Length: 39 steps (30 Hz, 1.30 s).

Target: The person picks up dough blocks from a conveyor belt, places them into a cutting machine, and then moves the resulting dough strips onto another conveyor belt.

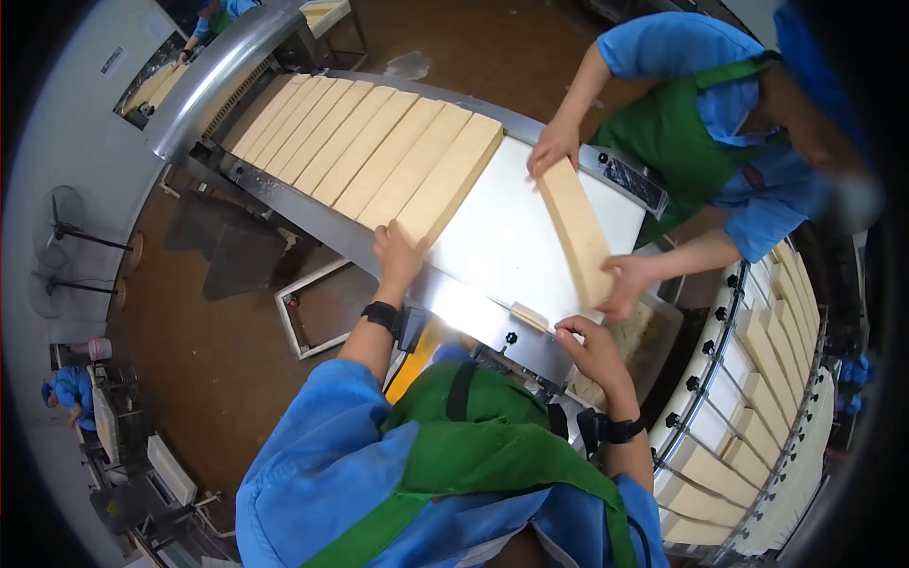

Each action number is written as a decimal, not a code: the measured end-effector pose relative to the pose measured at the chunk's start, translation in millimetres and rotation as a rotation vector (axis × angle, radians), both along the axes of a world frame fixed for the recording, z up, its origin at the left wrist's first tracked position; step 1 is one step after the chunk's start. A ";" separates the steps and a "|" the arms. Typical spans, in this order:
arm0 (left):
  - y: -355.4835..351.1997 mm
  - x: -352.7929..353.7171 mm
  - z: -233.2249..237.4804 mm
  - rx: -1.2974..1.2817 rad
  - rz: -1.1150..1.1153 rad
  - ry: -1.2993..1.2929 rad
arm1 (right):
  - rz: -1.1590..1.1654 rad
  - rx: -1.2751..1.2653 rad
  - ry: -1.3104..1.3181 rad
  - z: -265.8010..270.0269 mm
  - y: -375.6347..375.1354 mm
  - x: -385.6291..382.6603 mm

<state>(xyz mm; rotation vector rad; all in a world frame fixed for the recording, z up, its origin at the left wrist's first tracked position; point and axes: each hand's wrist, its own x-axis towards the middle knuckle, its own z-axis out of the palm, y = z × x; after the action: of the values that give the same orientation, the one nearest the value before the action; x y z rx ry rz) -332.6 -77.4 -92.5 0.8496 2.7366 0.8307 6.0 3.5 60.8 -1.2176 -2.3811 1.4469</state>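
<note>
Pale rectangular slabs (417, 175) lie side by side on a white belt (502, 232). My left hand (399, 256) touches the near end of the rightmost slab in that row, fingers bent over its edge. At the belt's near right edge is my right hand (589, 348), its thumb and fingers close together beside a small pale strip (528, 316); whether it holds anything is too small to tell. A separate slab (574, 227) lies at an angle on the belt, between both hands of a co-worker, just beyond my right hand.
A co-worker in a green apron (653, 118) stands across the belt. On the right, a curved conveyor (701, 364) carries more slabs. A metal hood (222, 80) spans the belt's far left end. Fans (64, 227) stand at the left wall.
</note>
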 end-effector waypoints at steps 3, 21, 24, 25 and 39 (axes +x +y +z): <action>9.8 -1.1 17.1 -0.061 -0.056 -0.038 | -0.040 0.050 0.062 -20.3 14.9 -23.8; 18.8 14.1 25.8 -0.312 -0.264 0.149 | -0.130 0.534 -0.367 -129.7 164.6 -269.2; 17.9 14.1 23.9 -0.336 -0.303 0.186 | -0.145 0.484 -0.399 -118.6 188.7 -311.2; 17.9 14.1 25.2 -0.345 -0.314 0.188 | -0.147 0.462 -0.406 -115.4 193.4 -321.6; 23.7 8.5 63.5 -0.276 -0.578 -0.164 | -0.524 0.180 -0.400 -78.4 200.7 -244.5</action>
<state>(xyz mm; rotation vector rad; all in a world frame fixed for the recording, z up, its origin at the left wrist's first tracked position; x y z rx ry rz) -324.1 -53.6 -29.1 1.3366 2.2029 0.3758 -238.4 204.2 -17.5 -2.0270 -2.0875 0.8746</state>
